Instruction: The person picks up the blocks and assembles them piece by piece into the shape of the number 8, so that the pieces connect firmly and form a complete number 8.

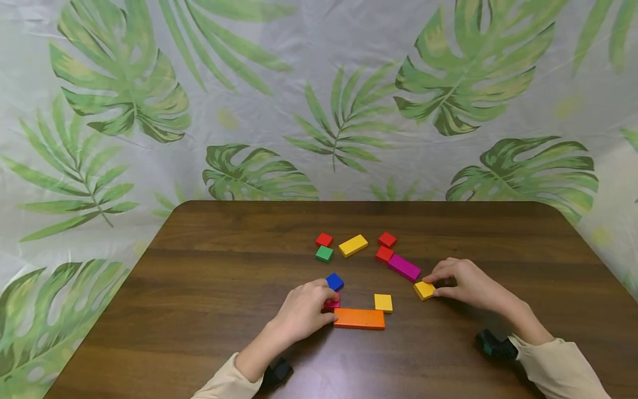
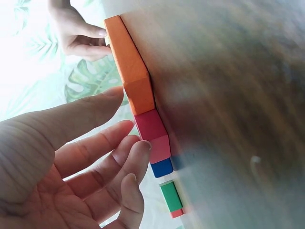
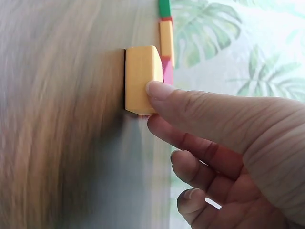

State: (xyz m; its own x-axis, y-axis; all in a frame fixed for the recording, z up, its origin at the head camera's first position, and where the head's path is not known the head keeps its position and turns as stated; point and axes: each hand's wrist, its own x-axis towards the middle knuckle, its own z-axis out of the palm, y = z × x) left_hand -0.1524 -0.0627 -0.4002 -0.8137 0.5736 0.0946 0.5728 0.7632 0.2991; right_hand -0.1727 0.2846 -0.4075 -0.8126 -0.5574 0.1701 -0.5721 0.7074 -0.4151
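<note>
My right hand [image 1: 468, 282] pinches a yellow square block [image 1: 425, 290] between thumb and index finger, low at the tabletop. In the right wrist view, the thumb lies on the side of this yellow block [image 3: 139, 78], and the other fingers curl loosely below. My left hand [image 1: 303, 310] has its thumb at the left end of a long orange block [image 1: 359, 318]. Its fingertips rest at a pink block [image 2: 153, 133] that adjoins the orange one, the fingers only loosely bent. Just beyond the pink block lies a blue block [image 1: 335, 282].
A second yellow square [image 1: 383, 302] touches the orange block's far right corner. Farther back lie a green block [image 1: 324, 254], a red block [image 1: 324, 239], a yellow bar [image 1: 353, 245], two more reds [image 1: 386, 239] and a magenta bar [image 1: 404, 267]. A leaf-patterned curtain [image 1: 344, 111] hangs behind the brown table [image 1: 199, 310].
</note>
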